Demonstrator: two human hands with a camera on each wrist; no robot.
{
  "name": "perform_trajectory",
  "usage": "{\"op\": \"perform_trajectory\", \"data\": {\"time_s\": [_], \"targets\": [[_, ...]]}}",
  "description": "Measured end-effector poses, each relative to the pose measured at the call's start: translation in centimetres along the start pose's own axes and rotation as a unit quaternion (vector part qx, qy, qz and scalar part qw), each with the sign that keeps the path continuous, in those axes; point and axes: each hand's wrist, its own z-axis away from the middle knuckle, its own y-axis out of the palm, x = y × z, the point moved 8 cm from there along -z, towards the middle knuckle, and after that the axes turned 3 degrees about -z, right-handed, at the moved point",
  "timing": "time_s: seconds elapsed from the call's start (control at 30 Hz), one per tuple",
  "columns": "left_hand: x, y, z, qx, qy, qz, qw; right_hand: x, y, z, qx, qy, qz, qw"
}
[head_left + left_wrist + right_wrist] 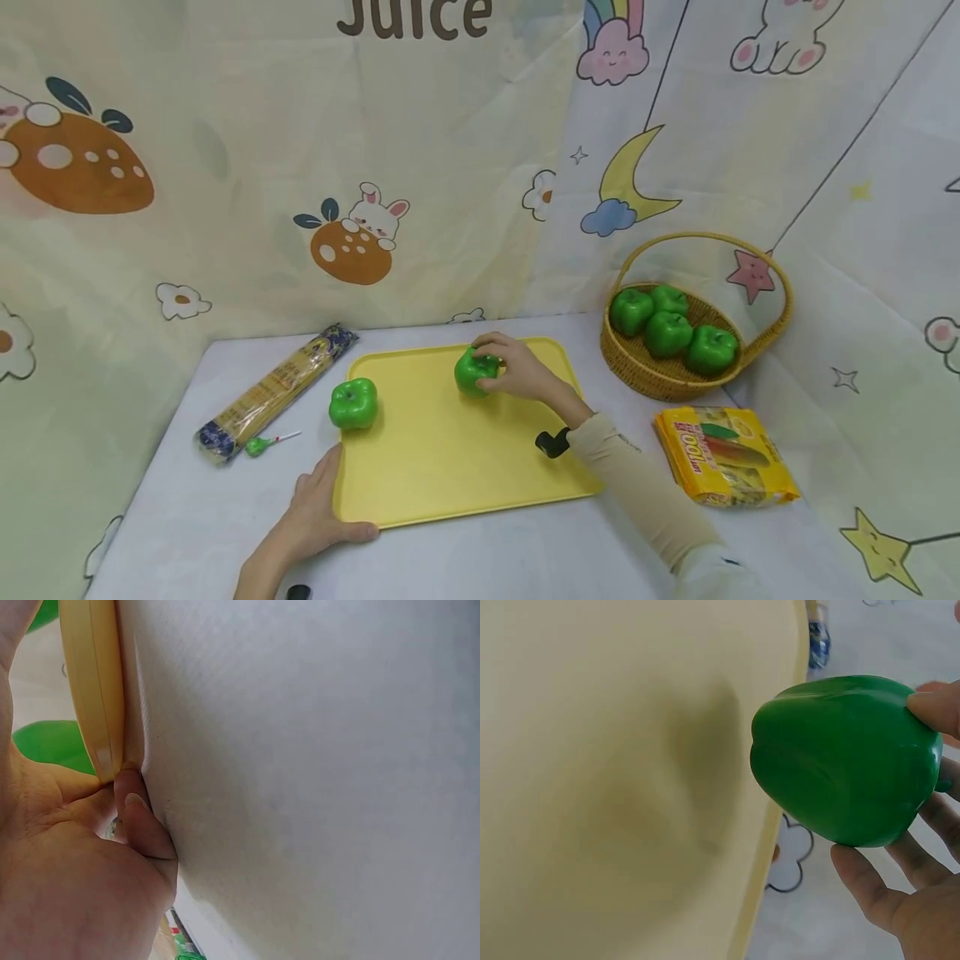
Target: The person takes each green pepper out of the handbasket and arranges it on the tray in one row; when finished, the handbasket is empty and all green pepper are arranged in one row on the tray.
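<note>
My right hand (pixel 517 371) holds a glossy green bell pepper (pixel 474 372) by its sides, above the back half of a yellow tray (pixel 465 458). In the right wrist view, fingertips and thumb spread round the pepper (pixel 847 761), with a shadow on the tray beneath. My left hand (pixel 315 508) grips the tray's front left corner, its thumb along the front edge. The left wrist view has curled fingers (pixel 146 821) tucked at the tray's rim (pixel 94 682). Another green bell pepper (pixel 354 404) sits at the tray's left edge, just beyond the left hand.
A wicker basket (pixel 637 371) with several green peppers and a tall handle stands at the back right. In front of it lies a yellow snack packet (pixel 726 457). Left of the tray are a long pack of noodles (pixel 277 392) and a green lollipop (pixel 257 446). Printed cloth hangs behind.
</note>
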Motion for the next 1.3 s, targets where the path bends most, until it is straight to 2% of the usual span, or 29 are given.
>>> {"op": "perform_trajectory", "data": {"time_s": [0.3, 0.5, 0.67, 0.83, 1.03, 1.3], "targets": [[-0.2, -0.4, 0.3, -0.010, 0.006, 0.007, 0.9999, 0.4, 3.2, -0.9, 0.026, -0.012, 0.005, 0.9996], [0.1, -0.3, 0.4, -0.005, -0.011, 0.003, 0.9999, 0.5, 4.2, -1.1, 0.042, 0.001, 0.007, 0.9991], [0.2, -0.3, 0.2, -0.010, -0.005, 0.009, 0.9999, 0.0, 4.5, -1.2, 0.045, 0.016, -0.001, 0.9989], [0.0, -0.3, 0.0, -0.016, 0.012, 0.017, 0.9997, -1.0, 4.7, -1.2, 0.051, 0.044, -0.032, 0.9972], [-0.4, -0.6, -0.1, -0.026, 0.026, 0.020, 0.9991, -1.8, 5.0, -1.0, 0.051, 0.053, -0.052, 0.9959], [-0.2, -0.4, 0.1, -0.021, 0.004, 0.021, 0.9996, -3.3, 6.5, -0.8, 0.070, 0.091, -0.150, 0.9820]]}}
